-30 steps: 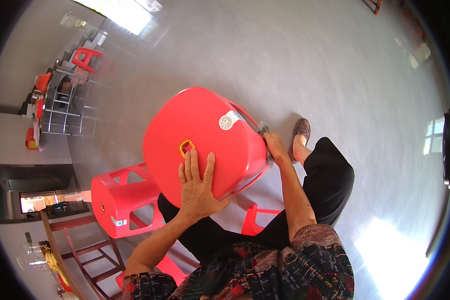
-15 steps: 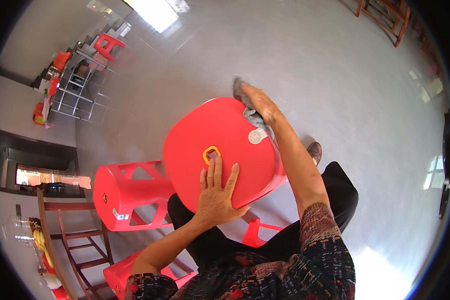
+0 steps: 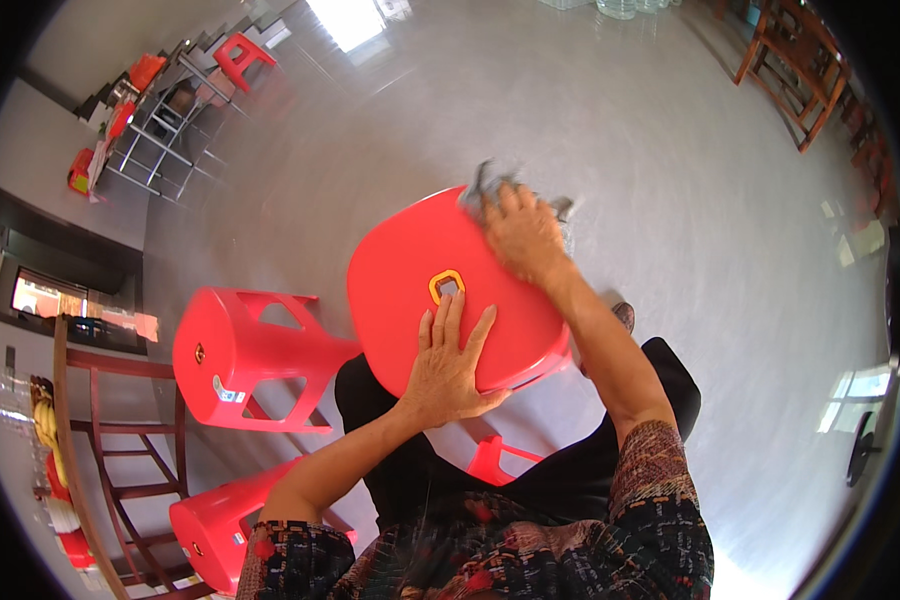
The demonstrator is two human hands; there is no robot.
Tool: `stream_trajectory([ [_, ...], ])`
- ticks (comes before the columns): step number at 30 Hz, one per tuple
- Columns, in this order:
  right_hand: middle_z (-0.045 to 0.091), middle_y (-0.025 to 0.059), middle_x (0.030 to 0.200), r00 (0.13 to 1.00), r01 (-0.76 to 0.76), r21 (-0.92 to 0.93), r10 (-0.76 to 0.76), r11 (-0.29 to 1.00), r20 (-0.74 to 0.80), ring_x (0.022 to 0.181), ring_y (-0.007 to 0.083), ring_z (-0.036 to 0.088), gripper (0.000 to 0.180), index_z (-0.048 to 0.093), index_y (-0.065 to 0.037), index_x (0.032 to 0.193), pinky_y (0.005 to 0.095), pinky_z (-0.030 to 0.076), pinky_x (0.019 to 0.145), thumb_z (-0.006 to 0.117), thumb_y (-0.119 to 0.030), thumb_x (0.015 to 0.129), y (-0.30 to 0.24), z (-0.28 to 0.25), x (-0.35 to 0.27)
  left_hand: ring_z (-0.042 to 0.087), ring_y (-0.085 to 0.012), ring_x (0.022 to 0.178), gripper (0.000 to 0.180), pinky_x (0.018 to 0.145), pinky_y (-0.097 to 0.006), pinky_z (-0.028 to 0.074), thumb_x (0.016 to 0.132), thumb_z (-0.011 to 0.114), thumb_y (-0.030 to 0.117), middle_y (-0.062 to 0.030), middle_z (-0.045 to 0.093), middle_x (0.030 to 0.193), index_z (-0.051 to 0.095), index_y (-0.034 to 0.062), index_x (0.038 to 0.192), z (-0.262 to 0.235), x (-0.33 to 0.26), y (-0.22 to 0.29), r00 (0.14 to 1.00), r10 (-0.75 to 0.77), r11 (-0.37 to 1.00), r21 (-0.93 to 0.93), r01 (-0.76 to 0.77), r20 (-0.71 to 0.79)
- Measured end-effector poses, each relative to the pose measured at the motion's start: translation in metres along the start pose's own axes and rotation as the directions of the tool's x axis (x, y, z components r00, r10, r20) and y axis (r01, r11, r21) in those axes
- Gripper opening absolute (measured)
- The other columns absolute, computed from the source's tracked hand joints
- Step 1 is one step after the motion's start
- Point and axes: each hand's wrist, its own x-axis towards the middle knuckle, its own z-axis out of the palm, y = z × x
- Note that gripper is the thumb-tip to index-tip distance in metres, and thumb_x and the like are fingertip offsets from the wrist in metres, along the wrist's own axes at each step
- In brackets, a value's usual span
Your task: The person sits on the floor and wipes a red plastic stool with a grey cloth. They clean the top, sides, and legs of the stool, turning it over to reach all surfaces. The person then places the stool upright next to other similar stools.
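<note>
A red plastic stool (image 3: 410, 260) stands between my knees, its seat facing up, with a yellow-rimmed hole near the middle. My left hand (image 3: 448, 368) lies flat on the near part of the seat, fingers spread, the fingertips just short of the hole. Over the far right corner, my right hand (image 3: 525, 235) holds a crumpled grey cloth (image 3: 485, 185) against the seat. Parts of the cloth stick out past the seat's edge, blurred by motion. The palm and most of the cloth under it are hidden.
Two more red stools (image 3: 260, 355) lie tipped on their sides at the left, the lower one (image 3: 215, 530) partly behind my left arm. Beyond them is a wooden rack (image 3: 125, 425). A metal-framed table (image 3: 155, 150) stands far left, a wooden chair (image 3: 790, 70) far right.
My right hand and the cloth have moved from the stool's right side up onto its far right corner. The round pale sticker seen there before is now covered. My left hand stays on the seat.
</note>
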Motion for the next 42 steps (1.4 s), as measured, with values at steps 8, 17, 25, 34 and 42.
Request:
stream_trajectory([
  [8,0.048,0.0154,0.135,0.918,0.375,0.208,-0.331,0.903,-0.217,0.124,0.0344,0.045,0.034,0.061,-0.003,0.113,0.0400,0.042,0.097,0.057,-0.015,0.081,-0.078,-0.003,-0.066,0.024,-0.0395,0.134,0.092,0.110,-0.049,0.019,0.076,0.066,0.043,-0.0254,0.022,0.146,0.023,-0.0006,0.144,0.010,-0.017,-0.025,0.877,-0.071,0.930,-0.349,-0.114,-0.475],
  [17,0.053,0.0107,0.130,0.878,0.467,0.239,-0.413,0.851,-0.244,0.125,0.0279,0.046,0.031,0.065,-0.007,0.106,0.0367,0.049,0.083,0.060,-0.022,0.080,-0.108,-0.029,-0.168,0.043,-0.0319,0.123,0.043,0.103,-0.044,0.030,0.090,0.057,0.027,-0.0173,0.049,0.125,0.050,0.0023,0.124,0.006,-0.019,-0.079,0.711,-0.540,0.823,-0.458,0.336,-0.451],
  [25,0.053,0.0061,0.131,0.872,0.468,0.175,-0.421,0.866,-0.249,0.128,0.0291,0.040,0.032,0.066,-0.018,0.112,0.0502,0.031,0.101,0.059,-0.030,0.084,-0.106,-0.019,-0.089,0.040,-0.0344,0.126,0.045,0.109,-0.043,0.026,0.093,0.052,0.025,-0.0192,0.041,0.136,0.045,-0.0006,0.129,0.026,-0.042,-0.113,0.675,-0.547,0.787,-0.578,0.214,-0.495],
  [34,0.054,0.0089,0.128,0.893,0.028,0.187,0.060,0.982,-0.446,0.124,0.0314,0.043,0.034,0.064,-0.016,0.115,0.0555,0.029,0.099,0.056,-0.031,0.086,-0.142,0.045,0.041,0.030,-0.0309,0.134,0.062,0.111,-0.041,0.022,0.092,0.048,0.016,-0.0195,0.031,0.145,0.021,-0.0019,0.144,0.043,-0.042,-0.107,0.653,-0.590,0.662,-0.748,0.054,-0.474],
  [42,0.048,0.0080,0.136,0.898,0.408,0.226,-0.343,0.885,-0.277,0.130,0.0293,0.039,0.040,0.060,-0.014,0.122,0.0486,0.032,0.102,0.057,-0.029,0.085,-0.157,0.038,0.025,0.028,-0.0318,0.132,0.065,0.111,-0.042,0.021,0.093,0.047,0.014,-0.0190,0.026,0.143,0.014,-0.0005,0.147,0.047,-0.045,-0.104,0.555,-0.727,0.562,-0.815,0.140,-0.405],
])
